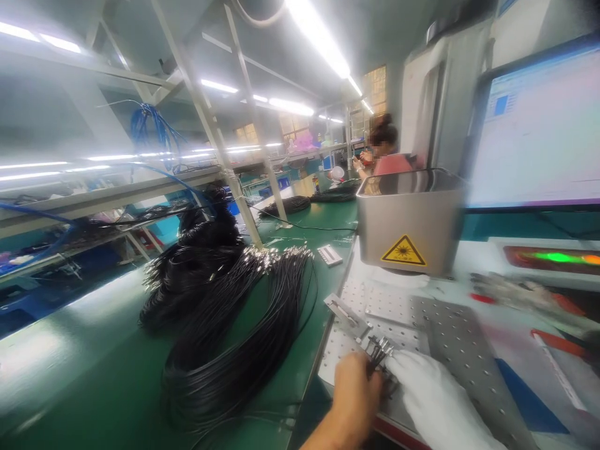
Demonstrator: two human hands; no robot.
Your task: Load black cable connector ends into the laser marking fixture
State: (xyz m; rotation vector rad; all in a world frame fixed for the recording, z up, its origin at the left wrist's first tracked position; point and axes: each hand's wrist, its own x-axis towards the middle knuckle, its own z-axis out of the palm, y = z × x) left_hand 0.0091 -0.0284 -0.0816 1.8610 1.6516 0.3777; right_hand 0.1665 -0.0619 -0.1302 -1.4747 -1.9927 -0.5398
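Note:
My left hand (354,387), bare, is closed around a small bunch of black cables (375,362) with silvery metal ends. From the right, my right hand (426,390) in a white glove pinches the same bunch near those ends; its fingertips are partly hidden. Just beyond the cables, a metal fixture (347,315) lies on the perforated metal plate (389,303). To the left, a large bundle of black cables (239,350) with bright metal tips is looped on the green table (117,375).
A metal machine head (410,219) with a yellow warning sign overhangs the plate. A monitor (544,131) stands at right, above a panel with green and orange lights (557,257). Metal posts (244,212) rise from the table. A person (389,159) sits farther back.

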